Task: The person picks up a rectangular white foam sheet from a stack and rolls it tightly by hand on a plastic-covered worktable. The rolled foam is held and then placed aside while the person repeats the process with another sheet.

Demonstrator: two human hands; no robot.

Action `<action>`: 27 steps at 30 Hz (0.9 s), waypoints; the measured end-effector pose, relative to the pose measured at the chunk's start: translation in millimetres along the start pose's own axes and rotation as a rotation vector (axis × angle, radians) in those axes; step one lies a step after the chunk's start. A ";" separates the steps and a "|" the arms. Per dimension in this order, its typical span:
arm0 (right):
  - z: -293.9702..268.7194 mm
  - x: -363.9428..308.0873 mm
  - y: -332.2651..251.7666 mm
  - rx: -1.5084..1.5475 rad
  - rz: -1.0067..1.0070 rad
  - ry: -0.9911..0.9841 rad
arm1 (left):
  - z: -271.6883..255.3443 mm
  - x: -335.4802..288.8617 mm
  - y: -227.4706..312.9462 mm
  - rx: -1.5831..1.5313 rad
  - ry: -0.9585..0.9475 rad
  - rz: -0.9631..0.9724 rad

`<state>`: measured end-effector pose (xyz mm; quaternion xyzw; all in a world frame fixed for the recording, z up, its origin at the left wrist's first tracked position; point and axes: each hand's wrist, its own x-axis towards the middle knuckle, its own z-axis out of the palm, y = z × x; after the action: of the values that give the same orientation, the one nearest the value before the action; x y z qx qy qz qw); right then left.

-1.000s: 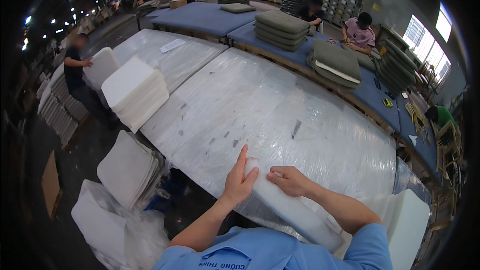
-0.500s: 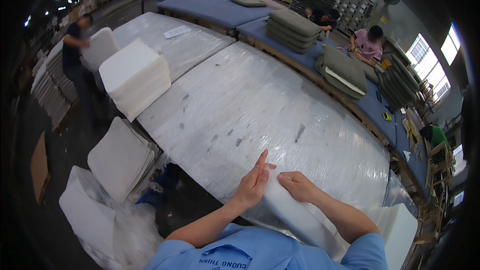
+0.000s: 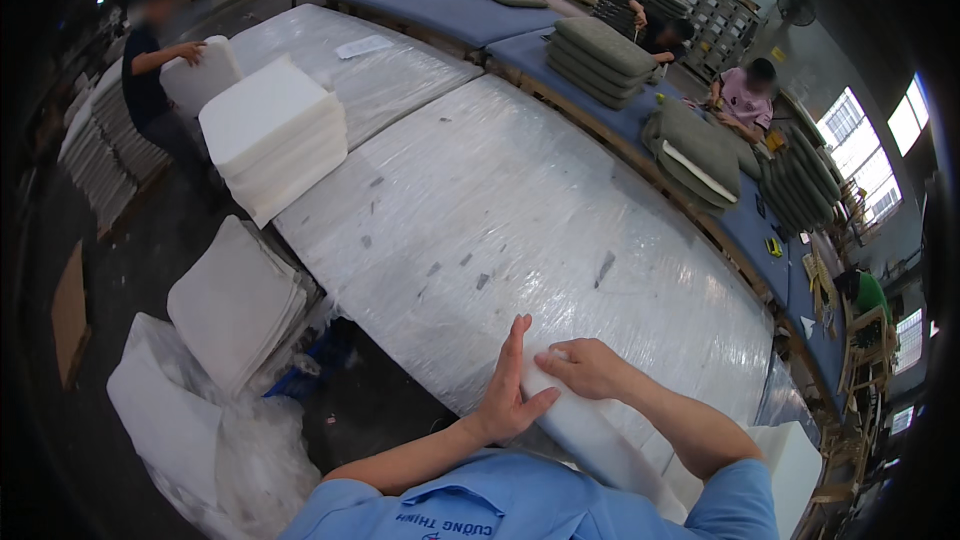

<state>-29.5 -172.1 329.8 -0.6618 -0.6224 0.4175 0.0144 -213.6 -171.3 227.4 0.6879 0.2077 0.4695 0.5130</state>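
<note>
At the near edge of the table point(image 3: 560, 200) I see a white foam pad point(image 3: 590, 425) lying flat, running off toward my right. My left hand point(image 3: 508, 388) presses its open palm against the pad's end, fingers straight; my right hand point(image 3: 588, 368) rests curled over the top corner, touching, not clamped.

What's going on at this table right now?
A person in a blue shirt stands at the near edge of a long table wrapped in clear plastic film. Both hands rest on a white foam slab lying at that edge: the left hand is pressed flat against its end, and the right hand lies on top. Stacks of white foam pads sit further along the table and beside it. Other people work at grey cushions on the blue benches behind.
</note>
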 end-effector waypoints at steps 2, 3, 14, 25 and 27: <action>5.6 4.5 4.2 0.247 0.072 -0.035 | -0.2 -0.9 8.2 0.076 0.024 -0.109; 10.0 5.3 6.6 0.333 0.102 -0.036 | -0.2 -1.9 12.8 0.113 0.036 -0.163; 43.5 2.5 61.9 0.091 0.115 0.047 | 4.6 11.6 43.5 0.496 -0.203 -0.036; -5.5 -101.1 73.1 0.198 -0.093 0.039 | 1.9 33.1 52.6 0.519 -0.352 -0.122; -4.4 -114.1 66.3 -0.008 -0.130 -0.031 | 2.8 35.9 53.6 0.513 -0.345 -0.148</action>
<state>40.9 -280.2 357.9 -0.6135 -0.6659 0.4236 0.0291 -204.7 -165.9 291.1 0.8472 0.2789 0.2397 0.3833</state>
